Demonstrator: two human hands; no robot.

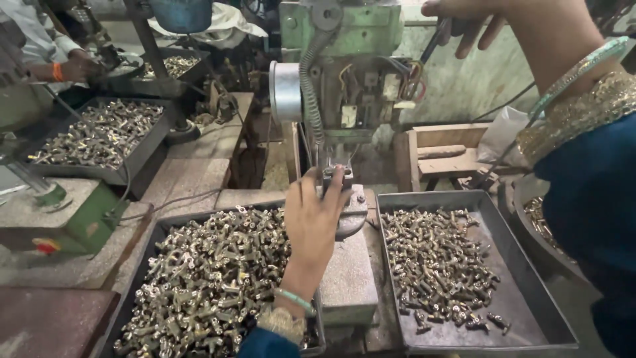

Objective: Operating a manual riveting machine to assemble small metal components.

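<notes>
- Right now the left hand point(313, 222) reaches up to the small holder point(338, 174) under the drill machine point(341, 66), fingertips pressed on a part there; the part itself is hidden behind the fingers, so whether they pinch it or only steady it cannot be told.
- The right hand point(464, 20) is raised and closed around the dark lever point(434, 41) at the machine's side.
- 2 trays flank the machine base: the left tray point(136, 278) is heaped with small brass parts point(205, 278), and the right tray point(523, 265) holds a thinner scatter of parts point(437, 265).
- Risk, as I judge it: the left fingers sit right under the spindle, so pulling the lever while they are there could catch them.
- Loose wiring point(404, 76) hangs bare on the machine front; a bangle point(295, 299) or sleeve could snag.
- Hidden or unclear: the drill tip, the seated part, and the right thumb, cut off at the top edge.
- Another person's hand point(78, 66) works at a far tray point(99, 136); what it holds is unclear.
</notes>
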